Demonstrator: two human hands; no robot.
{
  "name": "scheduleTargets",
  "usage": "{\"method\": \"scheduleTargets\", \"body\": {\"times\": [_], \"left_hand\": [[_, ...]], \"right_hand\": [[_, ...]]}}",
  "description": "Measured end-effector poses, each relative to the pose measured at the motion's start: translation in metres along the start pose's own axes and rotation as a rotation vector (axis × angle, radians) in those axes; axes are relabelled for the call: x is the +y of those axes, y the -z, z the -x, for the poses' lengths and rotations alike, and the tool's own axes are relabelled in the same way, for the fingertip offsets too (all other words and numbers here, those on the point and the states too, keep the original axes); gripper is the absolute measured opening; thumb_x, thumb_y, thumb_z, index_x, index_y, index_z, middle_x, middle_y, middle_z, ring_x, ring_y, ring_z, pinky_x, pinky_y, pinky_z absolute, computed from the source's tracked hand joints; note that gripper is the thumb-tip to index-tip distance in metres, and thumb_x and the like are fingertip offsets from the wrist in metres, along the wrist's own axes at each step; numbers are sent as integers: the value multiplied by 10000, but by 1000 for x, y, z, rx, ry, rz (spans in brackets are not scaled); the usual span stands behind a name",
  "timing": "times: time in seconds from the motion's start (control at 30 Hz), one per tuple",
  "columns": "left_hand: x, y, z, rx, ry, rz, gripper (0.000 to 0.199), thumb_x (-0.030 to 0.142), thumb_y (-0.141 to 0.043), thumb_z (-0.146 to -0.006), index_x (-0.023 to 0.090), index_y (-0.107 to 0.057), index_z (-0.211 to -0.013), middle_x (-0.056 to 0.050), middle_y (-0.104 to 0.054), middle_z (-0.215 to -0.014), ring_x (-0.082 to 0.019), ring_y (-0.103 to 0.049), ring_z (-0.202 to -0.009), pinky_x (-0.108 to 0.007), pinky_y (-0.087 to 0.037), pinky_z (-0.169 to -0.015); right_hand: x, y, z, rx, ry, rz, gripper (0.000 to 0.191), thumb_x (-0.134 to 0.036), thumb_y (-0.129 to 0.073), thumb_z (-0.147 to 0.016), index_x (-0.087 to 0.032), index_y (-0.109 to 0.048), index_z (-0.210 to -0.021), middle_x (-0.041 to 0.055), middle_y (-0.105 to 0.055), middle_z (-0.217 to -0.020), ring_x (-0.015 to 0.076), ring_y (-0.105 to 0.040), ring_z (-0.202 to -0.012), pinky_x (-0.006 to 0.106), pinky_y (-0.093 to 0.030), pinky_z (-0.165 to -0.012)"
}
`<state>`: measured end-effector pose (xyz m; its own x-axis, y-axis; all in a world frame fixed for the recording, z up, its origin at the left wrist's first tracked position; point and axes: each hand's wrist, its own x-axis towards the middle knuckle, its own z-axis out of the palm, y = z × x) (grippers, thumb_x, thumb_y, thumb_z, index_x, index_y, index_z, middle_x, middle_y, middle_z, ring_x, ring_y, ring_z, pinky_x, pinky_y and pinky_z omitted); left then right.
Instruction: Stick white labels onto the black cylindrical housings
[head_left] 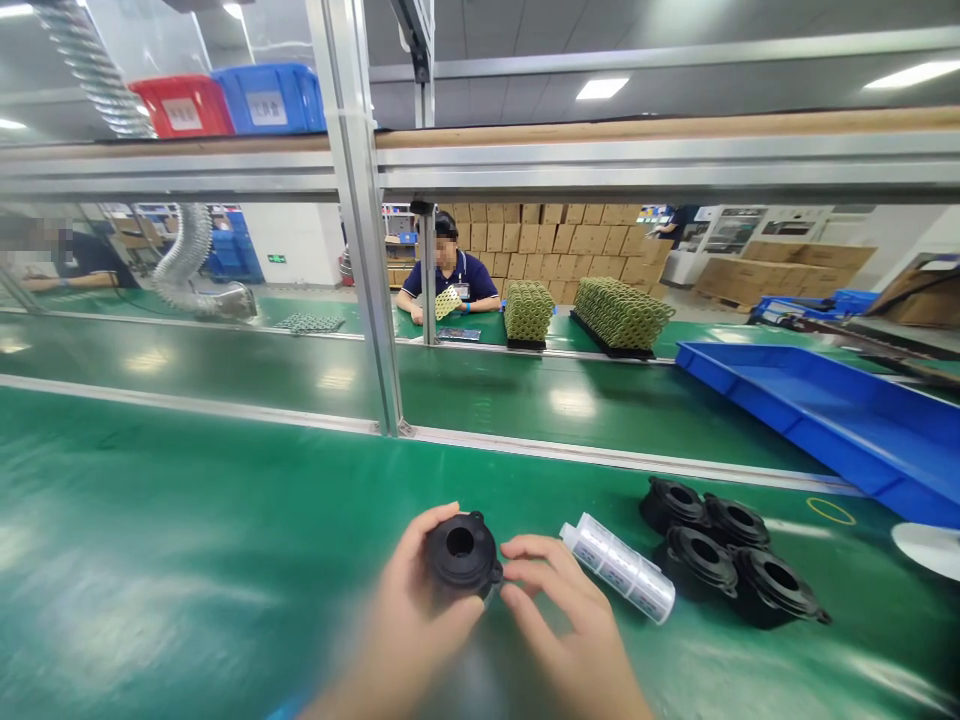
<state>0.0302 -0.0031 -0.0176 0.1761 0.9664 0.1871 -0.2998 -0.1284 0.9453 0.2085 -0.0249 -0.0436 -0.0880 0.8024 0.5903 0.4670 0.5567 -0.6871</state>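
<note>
My left hand (420, 590) is wrapped round a black round plastic housing (459, 552), with its central hole facing up and small lugs on its rim. Beside it, my right hand (562, 610) has its fingers curved and slightly apart, the tips at the housing's right-hand lug; whether they press on it I cannot make out. Just right of that hand, a roll of labels (619, 568) in a whitish, shiny backing lies slantwise on the green bench. Several more black housings (701, 560) of the same kind stand grouped further right.
A large blue tray (817, 395) sits at the right, near a yellow ring (831, 511) and a white disc (930, 548). An aluminium post (356, 250) rises ahead. Across the conveyor (495, 400), a person (457, 280) handles a yellow-green sheet beside stacked green honeycomb-like pieces (622, 312).
</note>
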Motion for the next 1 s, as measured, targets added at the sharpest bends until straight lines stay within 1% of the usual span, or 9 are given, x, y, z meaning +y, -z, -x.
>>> {"method": "scheduleTargets", "body": {"times": [0.13,0.33,0.53,0.63,0.7,0.77,0.83,0.9,1.0], "left_hand": [[4,-2,1,-7,73,-26,595,162,-758,-639,196,-534,-1190,-127,-629,-1210,-282,-621,-1113,-370,-516,-977],[3,-1,1,-60,124,-70,636,224,-743,-688,192,-495,-1272,-139,-609,-1253,-296,-589,-1154,-406,-467,-1027],[-13,4,10,4,-163,-349,596,205,-711,-774,292,-519,-1332,-77,-486,-1401,-283,-480,-1285,-379,-388,-1084],[-16,12,3,147,-192,-420,621,223,-711,-803,318,-483,-1373,-58,-452,-1425,-270,-435,-1321,-362,-342,-1109],[-13,19,-9,276,-154,-325,654,264,-710,-820,319,-429,-1409,-60,-456,-1427,-264,-432,-1324,-374,-309,-1127],[-9,25,-23,317,-46,-87,711,313,-706,-831,314,-350,-1447,-78,-500,-1391,-263,-473,-1288,-395,-344,-1097],[-4,27,-32,227,115,207,706,346,-680,-848,269,-320,-1450,-115,-561,-1317,-274,-546,-1201,-412,-422,-1011],[-3,25,-34,97,237,422,605,349,-630,-879,201,-370,-1404,-154,-602,-1244,-278,-599,-1107,-403,-462,-928],[-5,18,-27,-39,304,548,462,334,-540,-936,175,-413,-1350,-183,-608,-1223,-275,-617,-1055,-402,-470,-873]], "right_hand": [[-5,0,-1,-3,-35,-22,134,-151,-561,-922,-237,-650,-872,47,-594,-1023,184,-608,-906,258,-522,-718],[-9,1,-3,3,-28,2,147,-120,-533,-896,-222,-586,-804,30,-586,-964,177,-602,-843,277,-487,-714],[-11,-3,1,75,87,148,140,-91,-527,-917,-204,-566,-843,52,-584,-932,198,-582,-872,315,-462,-740],[-12,4,2,148,169,235,131,-81,-548,-911,-202,-593,-888,55,-595,-947,195,-585,-881,322,-454,-781],[-12,14,3,245,137,277,110,-110,-570,-910,-213,-607,-898,51,-601,-969,198,-587,-900,336,-442,-836],[-10,24,3,337,0,258,73,-178,-588,-918,-230,-618,-875,46,-609,-999,209,-588,-939,346,-428,-888],[-7,31,3,330,-166,149,99,-272,-601,-920,-240,-631,-831,43,-624,-1007,222,-594,-963,324,-459,-866],[-3,32,1,229,-306,-18,165,-369,-624,-898,-239,-648,-800,48,-641,-993,234,-607,-946,284,-516,-771],[-6,27,-3,81,-493,-239,263,-477,-631,-870,-229,-668,-789,47,-649,-951,211,-616,-803,244,-544,-647]]}}
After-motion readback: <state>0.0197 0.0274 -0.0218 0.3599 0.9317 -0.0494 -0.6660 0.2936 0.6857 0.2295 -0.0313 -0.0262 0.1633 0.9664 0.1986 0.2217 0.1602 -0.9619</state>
